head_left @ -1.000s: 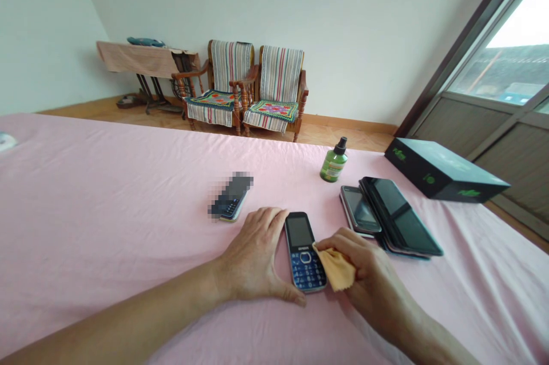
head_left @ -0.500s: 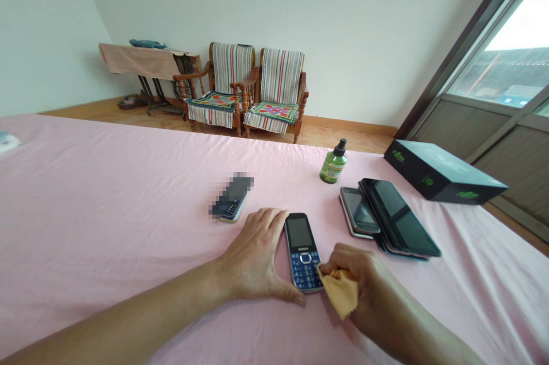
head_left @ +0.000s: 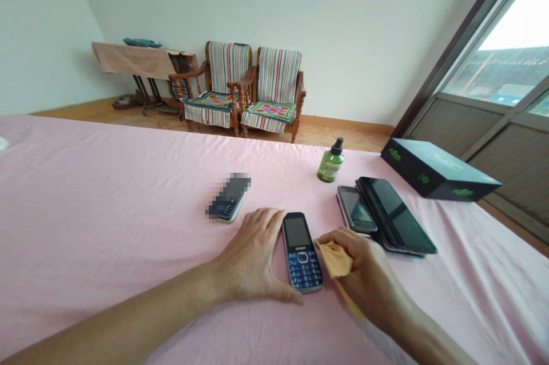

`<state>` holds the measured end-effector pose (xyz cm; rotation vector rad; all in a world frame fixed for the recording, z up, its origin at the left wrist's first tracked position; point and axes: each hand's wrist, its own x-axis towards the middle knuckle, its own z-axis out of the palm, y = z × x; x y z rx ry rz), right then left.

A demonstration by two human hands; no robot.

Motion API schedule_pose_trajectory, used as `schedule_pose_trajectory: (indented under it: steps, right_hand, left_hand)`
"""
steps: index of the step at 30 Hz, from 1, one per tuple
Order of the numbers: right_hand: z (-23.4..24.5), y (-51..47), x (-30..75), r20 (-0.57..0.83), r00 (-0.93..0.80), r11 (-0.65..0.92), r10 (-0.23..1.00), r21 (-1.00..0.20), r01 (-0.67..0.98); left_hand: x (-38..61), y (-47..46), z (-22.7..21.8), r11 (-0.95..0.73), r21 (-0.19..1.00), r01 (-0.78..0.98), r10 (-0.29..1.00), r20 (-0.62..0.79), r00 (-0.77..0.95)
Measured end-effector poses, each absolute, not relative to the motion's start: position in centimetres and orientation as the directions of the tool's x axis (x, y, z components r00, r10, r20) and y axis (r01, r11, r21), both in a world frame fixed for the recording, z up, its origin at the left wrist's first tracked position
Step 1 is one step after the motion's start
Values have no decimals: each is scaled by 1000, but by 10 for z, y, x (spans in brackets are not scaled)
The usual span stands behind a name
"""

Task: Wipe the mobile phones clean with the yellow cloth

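Note:
A blue keypad phone (head_left: 301,251) lies face up on the pink tablecloth (head_left: 107,205). My left hand (head_left: 253,256) rests against its left edge, fingers stretched along the side and thumb at its near end. My right hand (head_left: 364,276) is closed round a small orange cloth (head_left: 335,259), whose corner touches the phone's right edge near the keypad.
Another keypad phone (head_left: 228,198) lies further back on the left. To the right lie a small smartphone (head_left: 355,210) and a stack of larger dark phones (head_left: 395,215). A green spray bottle (head_left: 330,162) and a black box (head_left: 437,169) stand behind them. Two striped armchairs (head_left: 253,90) stand by the far wall.
My right hand has slid the orange cloth down along the phone's right side and back up. The left hand has stayed in place on the phone.

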<state>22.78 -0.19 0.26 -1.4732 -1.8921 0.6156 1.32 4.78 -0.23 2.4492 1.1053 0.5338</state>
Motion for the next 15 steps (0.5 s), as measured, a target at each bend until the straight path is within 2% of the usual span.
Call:
schedule_pose_trajectory:
  steps: [5,12,15]
  right_hand:
    - [0,-3,225,151,-168,225,974,-726,650]
    - [4,-13,223,148,-253,287,956,-638,714]
    - [5,-17,219,124,-248,269,961,-636,724]
  left_hand:
    - [13,48,-3,-604,509,613,773,189,606]
    - [13,48,-4,-607,491,625,771,173,613]
    - [13,48,-4,-608,493,623,771,176,612]
